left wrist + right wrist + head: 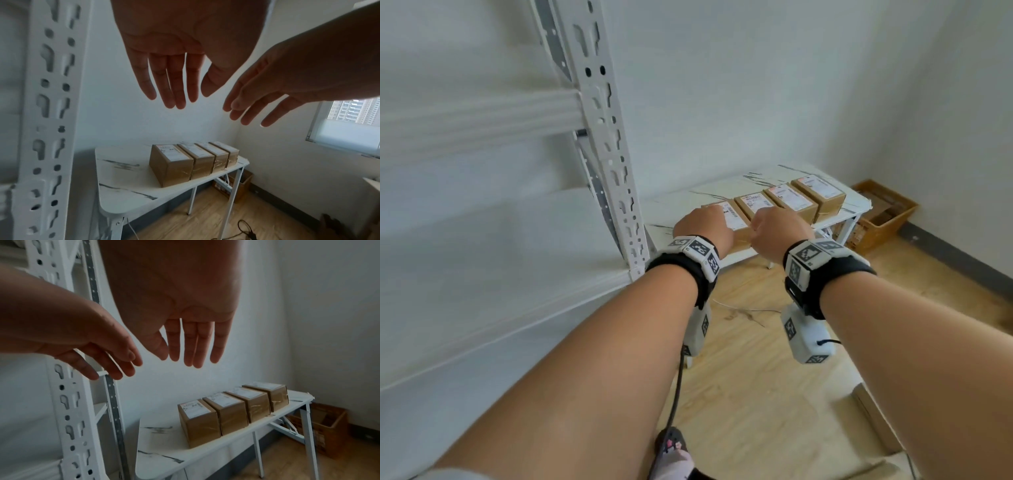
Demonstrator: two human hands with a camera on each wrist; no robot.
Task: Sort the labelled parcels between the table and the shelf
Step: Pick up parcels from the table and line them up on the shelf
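Observation:
Several brown cardboard parcels (pixel 791 200) with white labels stand side by side in a row on a white marble-patterned table (pixel 681 209). The nearest parcel (pixel 170 164) (pixel 198 420) is at the row's left end. My left hand (pixel 703 229) (pixel 168 78) and right hand (pixel 777 233) (pixel 193 340) reach out side by side in the air towards the row, both well short of the parcels. Both hands have straight, spread fingers and hold nothing. The head view hides the fingers behind the backs of the hands.
The white metal shelf's perforated upright (pixel 613 154) stands just left of my left hand, with a shelf board (pixel 482 240) at arm height. A brown basket (pixel 883 214) sits on the wooden floor beyond the table. A cable (pixel 246 230) lies on the floor.

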